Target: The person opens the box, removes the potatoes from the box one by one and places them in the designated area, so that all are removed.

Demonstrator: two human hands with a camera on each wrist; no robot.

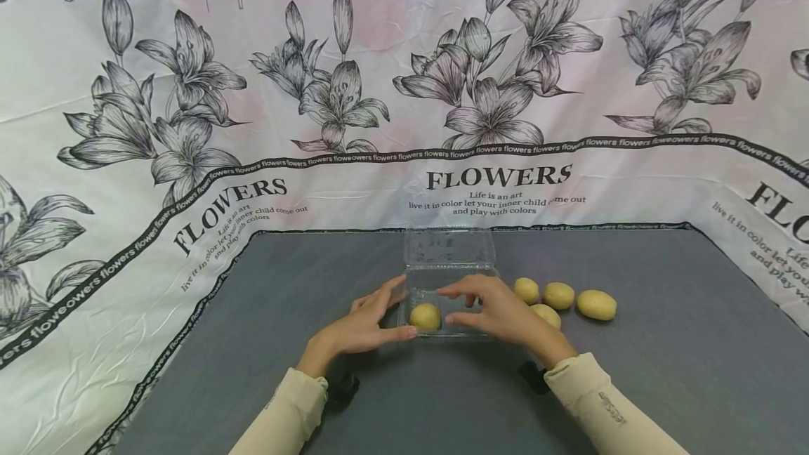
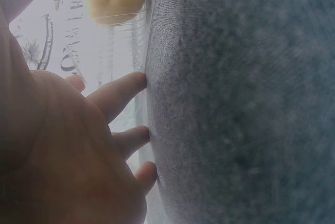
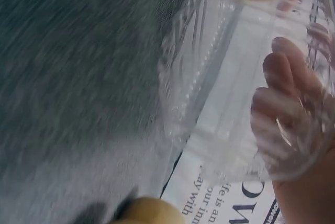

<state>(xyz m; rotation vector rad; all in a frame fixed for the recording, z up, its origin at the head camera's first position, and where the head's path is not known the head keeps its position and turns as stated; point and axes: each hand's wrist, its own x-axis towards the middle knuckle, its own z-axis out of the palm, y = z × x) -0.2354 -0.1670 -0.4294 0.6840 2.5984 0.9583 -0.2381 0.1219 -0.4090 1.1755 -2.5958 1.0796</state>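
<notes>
A clear plastic box [image 1: 464, 331] with its lid [image 1: 450, 248] raised at the back stands in front of me. One yellow potato [image 1: 425, 317] lies in its left front part. My left hand [image 1: 363, 323] rests against the box's left side, fingers and thumb spread; in the left wrist view the fingertips [image 2: 137, 80] are close to the tabletop. Over the box's right part is my right hand [image 1: 496, 307], thumb and forefinger apart with nothing between them. In the right wrist view its loosely bent fingers [image 3: 280, 69] show through the clear plastic.
Several more potatoes lie on the grey tabletop [image 1: 670, 343] right of the box, the farthest-right potato [image 1: 597, 305] among them; my right hand partly covers the nearest potato [image 1: 546, 316]. A flower-printed cloth [image 1: 354, 192] hangs behind and along both sides.
</notes>
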